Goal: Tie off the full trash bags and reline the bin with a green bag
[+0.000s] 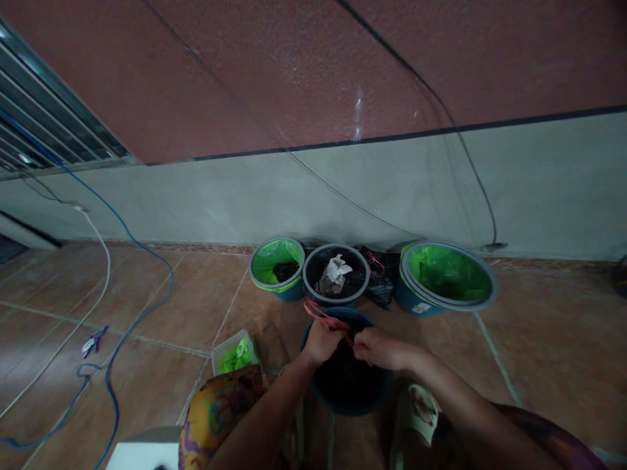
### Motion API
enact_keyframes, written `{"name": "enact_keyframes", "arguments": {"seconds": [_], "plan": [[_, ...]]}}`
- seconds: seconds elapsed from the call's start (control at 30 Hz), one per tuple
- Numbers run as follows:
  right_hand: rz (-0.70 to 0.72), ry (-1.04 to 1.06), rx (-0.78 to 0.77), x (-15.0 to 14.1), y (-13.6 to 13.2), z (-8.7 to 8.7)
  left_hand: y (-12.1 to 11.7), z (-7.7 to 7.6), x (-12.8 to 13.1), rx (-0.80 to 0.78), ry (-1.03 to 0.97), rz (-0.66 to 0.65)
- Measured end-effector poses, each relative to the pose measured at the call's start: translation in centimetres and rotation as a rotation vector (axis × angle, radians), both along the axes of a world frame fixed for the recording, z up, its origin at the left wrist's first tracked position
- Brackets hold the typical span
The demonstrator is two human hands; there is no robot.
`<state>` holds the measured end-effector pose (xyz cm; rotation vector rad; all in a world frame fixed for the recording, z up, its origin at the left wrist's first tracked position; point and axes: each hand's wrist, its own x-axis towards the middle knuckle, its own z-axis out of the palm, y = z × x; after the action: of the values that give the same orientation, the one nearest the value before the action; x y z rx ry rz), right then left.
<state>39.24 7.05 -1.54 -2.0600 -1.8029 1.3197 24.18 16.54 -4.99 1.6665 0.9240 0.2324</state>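
Over a blue bin (353, 412) between my feet, both hands are closed on a pink drawstring (337, 322). My left hand (323, 341) grips it on the left, and a loop of the string sticks out past the knuckles. Close by on the right, my right hand (376, 347) pinches the other part of the string. Dark material, perhaps a black bag, fills the bin below, but shadow hides its detail. Just behind stands a bin with a black liner (360, 290), holding crumpled pale paper (337, 269).
A green-lined bin (267, 271) stands back left, and stacked green-lined bins (426, 271) back right. Between them lies a tied black bag (385, 284). A clear tub (216, 359) holds green bags. A blue hose (142, 316) and purple-handled scissors (94, 342) lie left. The wall (220, 202) runs behind.
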Motion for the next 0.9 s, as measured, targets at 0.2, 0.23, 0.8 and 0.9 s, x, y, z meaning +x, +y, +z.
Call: {"name": "enact_keyframes", "arguments": {"seconds": [0.2,0.23,0.8,0.9], "plan": [[-0.189,-0.101,0.265,1.1,0.4,-0.4,-0.6,1.5,-0.4,0.555,0.011,-0.371],[-0.204,-0.040,0.311,1.0,0.6,-0.5,-0.6,1.8,-0.5,0.597,-0.006,-0.412],[-0.324,0.532,0.261,0.7,1.7,0.0,-0.4,2.8,-1.2,0.887,-0.131,-0.182],[-0.356,0.307,0.293,0.7,1.8,0.1,-0.3,2.9,-1.0,0.856,-0.084,-0.196]]}}
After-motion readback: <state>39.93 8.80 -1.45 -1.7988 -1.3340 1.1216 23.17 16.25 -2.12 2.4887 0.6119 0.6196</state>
